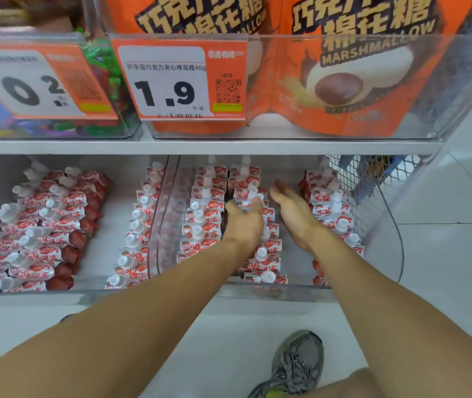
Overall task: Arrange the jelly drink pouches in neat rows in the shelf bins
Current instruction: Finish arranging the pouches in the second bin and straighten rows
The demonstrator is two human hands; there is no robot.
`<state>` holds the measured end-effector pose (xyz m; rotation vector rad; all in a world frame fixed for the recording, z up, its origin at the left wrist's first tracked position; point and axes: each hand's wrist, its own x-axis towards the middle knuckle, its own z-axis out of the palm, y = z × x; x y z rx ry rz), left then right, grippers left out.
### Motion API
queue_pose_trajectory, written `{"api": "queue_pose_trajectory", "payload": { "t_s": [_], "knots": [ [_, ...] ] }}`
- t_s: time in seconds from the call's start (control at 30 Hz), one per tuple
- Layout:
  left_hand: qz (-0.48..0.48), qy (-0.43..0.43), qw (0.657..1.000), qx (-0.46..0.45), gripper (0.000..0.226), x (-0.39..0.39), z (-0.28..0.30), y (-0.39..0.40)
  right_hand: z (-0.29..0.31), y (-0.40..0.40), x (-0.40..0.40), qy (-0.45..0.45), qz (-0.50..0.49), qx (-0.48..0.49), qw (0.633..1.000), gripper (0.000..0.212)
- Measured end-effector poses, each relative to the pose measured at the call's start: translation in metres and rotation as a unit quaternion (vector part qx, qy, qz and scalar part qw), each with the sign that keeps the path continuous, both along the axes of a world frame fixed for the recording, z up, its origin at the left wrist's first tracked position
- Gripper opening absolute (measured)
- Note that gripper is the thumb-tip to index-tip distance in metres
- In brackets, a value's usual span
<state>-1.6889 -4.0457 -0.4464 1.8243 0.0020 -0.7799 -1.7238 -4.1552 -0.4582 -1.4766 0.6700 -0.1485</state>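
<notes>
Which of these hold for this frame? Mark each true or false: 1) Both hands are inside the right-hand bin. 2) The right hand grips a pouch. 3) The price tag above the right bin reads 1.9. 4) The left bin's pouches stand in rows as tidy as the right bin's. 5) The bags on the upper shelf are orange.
1) True: the left hand and the right hand both reach into the right bin.
2) False: the right hand is open, fingers straight, in the gap between pouch rows.
3) True: the price tag shows 1.9.
4) False: the pouches in the left bin lie slanted and overlapping on its left side.
5) True: the marshmallow bags are orange.
</notes>
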Motion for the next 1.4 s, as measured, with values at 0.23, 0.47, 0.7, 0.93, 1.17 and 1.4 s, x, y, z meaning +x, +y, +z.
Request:
{"api": "queue_pose_trajectory", "payload": {
  "t_s": [0.23,0.47,0.7,0.93,1.17,1.4],
  "knots": [
    [0.022,-0.02,0.999,-0.034,0.07,0.015,-0.009,-0.006,-0.01,0.0,0.001,0.018,-0.024,-0.002,1.0,0.057],
    [0.023,-0.031,0.996,-0.081,0.068,0.017,-0.013,-0.025,-0.024,-0.001,0.008,0.023,-0.029,-0.023,0.999,0.067],
    [0.091,-0.062,0.989,-0.103,0.092,0.029,-0.008,-0.039,-0.016,-0.005,0.016,0.03,-0.041,-0.064,0.997,0.04],
    [0.043,-0.067,0.991,-0.105,0.053,0.041,-0.018,-0.038,-0.018,-0.017,0.023,0.035,-0.066,-0.069,0.995,0.037],
    [0.007,-0.05,0.99,-0.13,0.035,0.049,-0.022,-0.049,-0.025,-0.014,0.028,0.067,-0.053,-0.039,0.996,0.052],
    [0.001,-0.053,0.994,-0.097,0.037,0.048,-0.021,-0.049,-0.02,-0.016,0.024,0.036,-0.024,-0.042,0.998,0.034]
  ]
}}
